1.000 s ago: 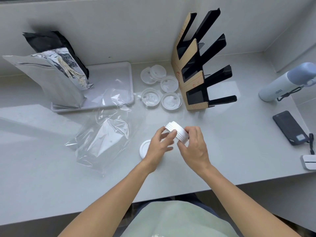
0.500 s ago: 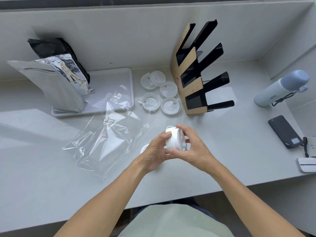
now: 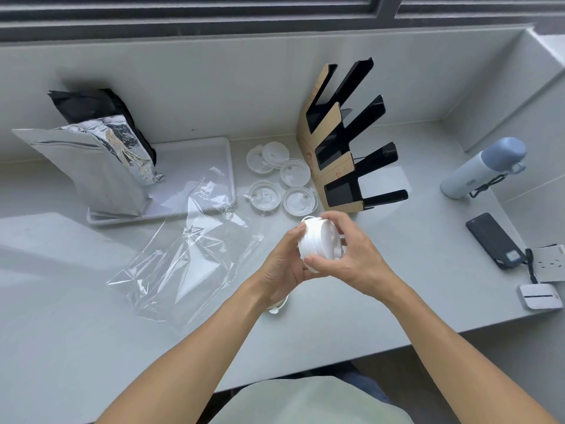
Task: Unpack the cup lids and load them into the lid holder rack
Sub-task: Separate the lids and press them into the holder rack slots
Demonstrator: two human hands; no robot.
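Observation:
A stack of white cup lids [image 3: 318, 240] is held above the counter between both hands. My left hand [image 3: 282, 264] cups it from the left and below; my right hand [image 3: 351, 252] grips it from the right, fingers over the top. Just beyond stands the lid holder rack [image 3: 342, 148], black and cardboard-brown, with its slots showing no lids. Several clear lids [image 3: 279, 182] lie flat on the counter left of the rack. One white lid [image 3: 276, 307] lies on the counter, mostly hidden under my left wrist. The opened clear plastic bag [image 3: 189, 255] lies crumpled to the left.
A white tray [image 3: 195, 166] at the back left holds a foil pouch [image 3: 91, 169] and a black bag [image 3: 91, 105]. On the right lie a blue bottle [image 3: 480, 169], a dark phone [image 3: 492, 240], a socket strip [image 3: 547, 261] and a small white device [image 3: 539, 296].
Both hands have lifted the lid stack slightly and carried it a little toward the rack, turning it on its side. My head has tilted up, showing the window frame.

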